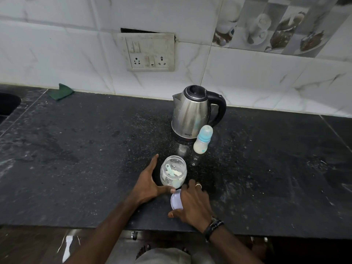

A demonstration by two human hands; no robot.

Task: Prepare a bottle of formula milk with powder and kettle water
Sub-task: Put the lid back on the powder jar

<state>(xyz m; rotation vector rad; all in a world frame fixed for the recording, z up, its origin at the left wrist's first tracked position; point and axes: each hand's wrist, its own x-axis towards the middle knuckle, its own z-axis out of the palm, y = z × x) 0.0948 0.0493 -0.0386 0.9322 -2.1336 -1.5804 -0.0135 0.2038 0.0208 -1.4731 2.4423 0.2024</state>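
Observation:
A clear powder jar (pixel 173 171) stands open on the black counter, with white powder and a pale green scoop inside. My left hand (pixel 148 182) cups its left side, thumb touching its base. My right hand (pixel 192 203) rests on the jar's white lid (pixel 176 200), which lies flat just in front of the jar. A baby bottle (pixel 203 139) with a blue collar, a clear cap and milky liquid stands behind the jar to the right. The steel kettle (pixel 192 113) with its black handle stands behind the bottle, lid closed.
A green cloth (pixel 61 91) lies at the back left against the tiled wall. The dark sink (pixel 7 105) sits at the far left. A socket panel (pixel 148 52) is on the wall. The counter's front edge (pixel 76 224) runs close to me.

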